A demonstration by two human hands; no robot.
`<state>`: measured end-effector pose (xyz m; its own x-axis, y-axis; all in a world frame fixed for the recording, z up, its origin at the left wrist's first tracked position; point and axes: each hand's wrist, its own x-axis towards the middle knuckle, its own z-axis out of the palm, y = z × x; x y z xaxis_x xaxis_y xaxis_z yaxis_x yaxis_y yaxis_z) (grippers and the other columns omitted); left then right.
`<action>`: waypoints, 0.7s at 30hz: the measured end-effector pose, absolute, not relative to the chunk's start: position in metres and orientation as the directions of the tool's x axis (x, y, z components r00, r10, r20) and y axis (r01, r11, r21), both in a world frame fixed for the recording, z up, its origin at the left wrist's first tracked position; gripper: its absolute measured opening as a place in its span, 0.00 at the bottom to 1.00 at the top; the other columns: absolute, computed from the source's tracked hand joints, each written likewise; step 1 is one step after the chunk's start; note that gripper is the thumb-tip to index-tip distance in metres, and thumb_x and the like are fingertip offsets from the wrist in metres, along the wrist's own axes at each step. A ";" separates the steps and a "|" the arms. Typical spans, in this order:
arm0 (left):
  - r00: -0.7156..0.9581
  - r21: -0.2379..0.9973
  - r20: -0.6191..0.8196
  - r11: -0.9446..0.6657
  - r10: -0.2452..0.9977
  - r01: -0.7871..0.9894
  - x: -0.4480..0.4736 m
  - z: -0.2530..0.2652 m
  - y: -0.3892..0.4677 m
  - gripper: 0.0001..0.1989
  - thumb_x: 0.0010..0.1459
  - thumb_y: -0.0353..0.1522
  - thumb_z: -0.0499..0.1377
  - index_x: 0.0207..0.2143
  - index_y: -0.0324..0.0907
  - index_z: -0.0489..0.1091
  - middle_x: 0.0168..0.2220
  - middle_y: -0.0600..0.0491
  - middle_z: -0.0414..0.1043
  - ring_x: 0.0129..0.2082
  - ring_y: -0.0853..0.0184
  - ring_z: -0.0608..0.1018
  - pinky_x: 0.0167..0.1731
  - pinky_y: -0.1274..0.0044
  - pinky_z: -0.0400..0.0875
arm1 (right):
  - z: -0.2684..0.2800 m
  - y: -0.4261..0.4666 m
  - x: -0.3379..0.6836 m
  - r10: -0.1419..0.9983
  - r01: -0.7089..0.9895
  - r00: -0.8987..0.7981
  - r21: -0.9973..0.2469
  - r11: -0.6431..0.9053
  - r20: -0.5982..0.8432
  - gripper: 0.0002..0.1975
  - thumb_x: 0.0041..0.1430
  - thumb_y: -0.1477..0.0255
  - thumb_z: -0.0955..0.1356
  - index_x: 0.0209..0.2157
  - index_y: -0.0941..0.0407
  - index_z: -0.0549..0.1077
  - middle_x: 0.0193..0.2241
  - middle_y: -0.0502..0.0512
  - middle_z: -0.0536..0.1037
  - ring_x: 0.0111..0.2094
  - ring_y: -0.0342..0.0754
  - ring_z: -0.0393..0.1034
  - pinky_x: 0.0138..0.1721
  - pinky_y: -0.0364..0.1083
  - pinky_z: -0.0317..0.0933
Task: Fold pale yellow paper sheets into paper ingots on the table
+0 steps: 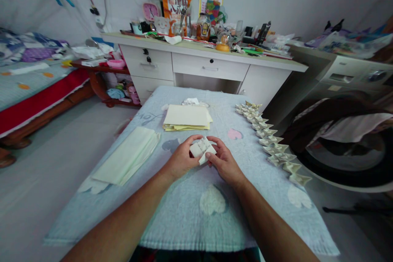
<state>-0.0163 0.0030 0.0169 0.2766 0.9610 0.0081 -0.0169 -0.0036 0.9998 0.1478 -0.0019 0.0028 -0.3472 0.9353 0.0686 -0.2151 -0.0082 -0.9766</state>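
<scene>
A small folded piece of paper (202,147) with faint print is held up between both hands over the cloth-covered table. My left hand (183,156) grips its left edge, and my right hand (225,159) pinches the right side with the thumb on top. Just beyond the hands lies a stack of cream and yellow paper sheets (186,115). To the left rests a folded bundle of pale paper (127,156). Along the right edge runs a row of folded paper pieces (270,141) with pointed tips, nested one behind another.
A light blue patterned cloth (172,217) covers the table. A crumpled white tissue (190,101) lies behind the stack. Beyond stands a white desk (211,65) crowded with jars and a snack bag (175,6). A washing machine (346,86) is at right, a bed (39,86) at left.
</scene>
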 end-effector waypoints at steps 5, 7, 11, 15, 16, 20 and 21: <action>0.261 0.977 -0.056 0.107 0.964 -0.184 -0.017 0.014 0.005 0.29 0.49 0.37 0.65 0.52 0.40 0.61 0.36 0.50 0.75 0.33 0.65 0.77 0.31 0.77 0.69 | 0.001 -0.001 0.147 0.943 -0.224 -0.322 -0.974 0.015 0.089 0.25 0.54 0.67 0.70 0.52 0.50 0.61 0.34 0.49 0.72 0.26 0.40 0.63 0.24 0.39 0.57; 0.244 0.973 -0.058 0.110 0.968 -0.203 -0.019 0.013 0.005 0.25 0.54 0.42 0.60 0.51 0.40 0.64 0.33 0.51 0.74 0.28 0.68 0.75 0.26 0.79 0.66 | 0.001 -0.001 0.147 0.948 -0.224 -0.302 -0.974 0.033 0.101 0.25 0.53 0.67 0.71 0.52 0.50 0.60 0.35 0.50 0.73 0.27 0.41 0.64 0.24 0.39 0.57; 0.287 0.974 -0.031 0.094 0.957 -0.208 -0.021 0.013 0.004 0.26 0.53 0.42 0.61 0.52 0.41 0.63 0.32 0.52 0.75 0.29 0.68 0.75 0.27 0.79 0.66 | 0.002 0.000 0.147 0.955 -0.222 -0.271 -0.973 0.064 0.124 0.26 0.53 0.68 0.70 0.52 0.51 0.59 0.34 0.50 0.73 0.27 0.42 0.65 0.26 0.40 0.58; 0.309 0.972 -0.025 0.095 0.951 -0.216 -0.017 0.012 0.004 0.31 0.46 0.33 0.67 0.52 0.40 0.60 0.38 0.49 0.76 0.38 0.63 0.78 0.38 0.75 0.69 | 0.001 0.000 0.147 0.951 -0.194 -0.285 -0.979 0.065 0.120 0.26 0.54 0.69 0.69 0.53 0.50 0.57 0.33 0.50 0.72 0.28 0.42 0.64 0.28 0.41 0.59; 0.305 0.972 -0.029 0.098 0.952 -0.215 -0.017 0.012 0.004 0.30 0.46 0.32 0.67 0.51 0.40 0.60 0.38 0.49 0.76 0.38 0.63 0.78 0.38 0.75 0.69 | 0.001 0.000 0.148 0.950 -0.180 -0.285 -0.981 0.076 0.126 0.26 0.55 0.70 0.68 0.54 0.50 0.57 0.33 0.50 0.71 0.28 0.43 0.65 0.29 0.42 0.60; 0.258 0.957 -0.081 0.147 0.963 -0.250 -0.016 0.015 0.004 0.29 0.46 0.32 0.66 0.50 0.40 0.60 0.39 0.49 0.76 0.33 0.67 0.77 0.32 0.77 0.68 | 0.004 -0.002 0.152 0.944 0.001 -0.204 -0.964 0.264 0.258 0.30 0.51 0.76 0.64 0.57 0.50 0.56 0.41 0.54 0.67 0.40 0.47 0.64 0.37 0.45 0.63; 0.241 0.952 -0.099 0.162 0.966 -0.260 -0.017 0.016 0.004 0.29 0.45 0.32 0.65 0.50 0.40 0.60 0.40 0.49 0.75 0.32 0.67 0.76 0.30 0.78 0.67 | 0.006 -0.003 0.153 0.929 0.092 -0.192 -0.936 0.338 0.317 0.33 0.49 0.78 0.64 0.57 0.49 0.56 0.44 0.55 0.65 0.44 0.49 0.63 0.39 0.47 0.63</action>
<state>-0.0166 0.0039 0.0160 0.2405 0.9656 -0.0988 -0.2596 0.1621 0.9520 0.1525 -0.0031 0.0057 -0.1919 0.9289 0.3167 0.0924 0.3384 -0.9364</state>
